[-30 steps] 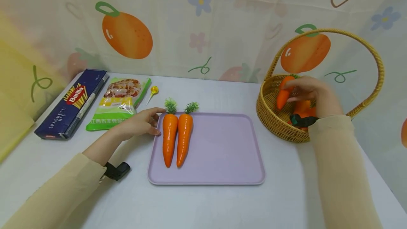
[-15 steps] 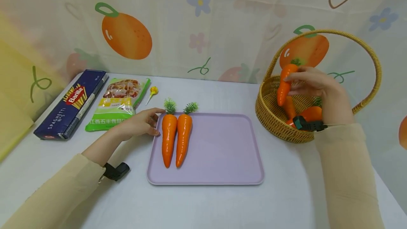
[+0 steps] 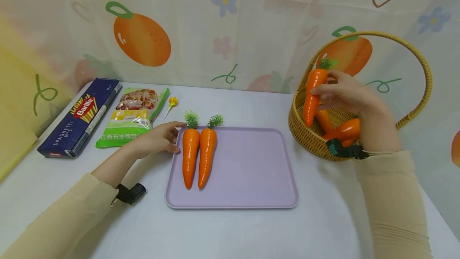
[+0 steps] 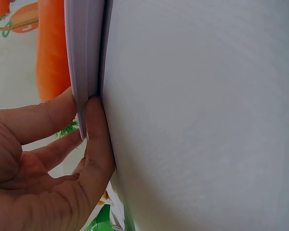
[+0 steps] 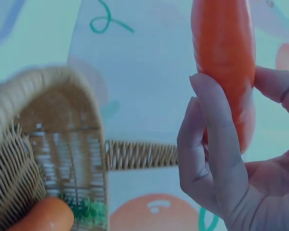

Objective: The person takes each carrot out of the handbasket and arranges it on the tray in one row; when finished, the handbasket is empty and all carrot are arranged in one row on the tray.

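My right hand point(image 3: 346, 91) holds a toy carrot point(image 3: 314, 95) with a green tuft, pinched between thumb and fingers, above the left side of a wicker basket point(image 3: 300, 131). In the right wrist view the carrot point(image 5: 225, 43) stands upright in the fingers. My left hand point(image 3: 158, 139) grips the upper left corner of a lilac tray point(image 3: 251, 167); in the left wrist view its fingers point(image 4: 98, 130) lie on both sides of the tray's rim point(image 4: 84, 57). On the tray's left part, two carrots lie side by side, a left carrot point(image 3: 190, 157) and a right carrot point(image 3: 207, 157).
More carrots point(image 3: 346, 129) lie inside the basket, whose tall handle point(image 3: 427, 75) arches over it. At the left are a blue spaghetti box point(image 3: 80, 117), a green food packet point(image 3: 133, 115) and a yellow lollipop point(image 3: 173, 102). A patterned cloth point(image 3: 251, 31) hangs behind the table.
My right hand has lifted the carrot out of the basket and brought it slightly left. The left hand, the tray and the two carrots on it have stayed in place.
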`<act>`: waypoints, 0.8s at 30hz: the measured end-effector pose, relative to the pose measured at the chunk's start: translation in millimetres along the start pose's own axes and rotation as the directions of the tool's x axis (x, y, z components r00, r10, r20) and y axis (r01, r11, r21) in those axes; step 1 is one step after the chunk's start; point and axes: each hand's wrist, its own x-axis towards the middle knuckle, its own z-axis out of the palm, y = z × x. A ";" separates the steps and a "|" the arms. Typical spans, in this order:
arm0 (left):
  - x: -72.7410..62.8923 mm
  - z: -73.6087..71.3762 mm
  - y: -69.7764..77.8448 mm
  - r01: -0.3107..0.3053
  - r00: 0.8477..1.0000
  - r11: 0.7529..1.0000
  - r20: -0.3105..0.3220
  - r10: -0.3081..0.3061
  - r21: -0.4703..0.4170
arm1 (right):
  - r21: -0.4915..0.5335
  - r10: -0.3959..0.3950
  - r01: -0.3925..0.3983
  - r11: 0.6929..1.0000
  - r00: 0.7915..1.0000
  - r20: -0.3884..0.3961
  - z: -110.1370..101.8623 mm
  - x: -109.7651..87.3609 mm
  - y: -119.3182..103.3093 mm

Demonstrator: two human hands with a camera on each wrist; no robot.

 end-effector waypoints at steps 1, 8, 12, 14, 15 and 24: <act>0.0 0.0 -0.3 -0.003 1.000 1.000 -0.002 0.003 0.000 | -0.003 -0.008 0.008 1.000 1.000 0.003 3.4 -0.2 -0.8; -0.5 -0.6 -1.1 -0.017 1.000 1.000 0.000 0.017 -0.011 | -0.015 -0.048 0.049 0.999 0.999 0.024 26.5 -2.2 -2.9; 0.0 -0.3 -1.5 -0.015 1.000 1.000 0.002 0.015 -0.012 | -0.025 -0.068 0.069 0.997 0.997 0.036 39.6 -2.5 -3.4; 0.2 -0.2 -1.7 -0.014 1.000 1.000 0.002 0.014 -0.009 | -0.029 -0.086 0.087 0.996 0.995 0.042 46.0 -2.3 -3.6; 0.4 0.0 -1.9 -0.013 1.000 1.000 0.002 0.013 -0.009 | -0.033 -0.095 0.096 0.995 0.994 0.047 49.0 -2.5 -3.8; 1.0 -0.1 -1.8 -0.007 1.000 1.000 0.002 0.007 -0.013 | 0.006 -0.121 0.121 0.993 0.987 0.104 73.2 -1.6 -6.6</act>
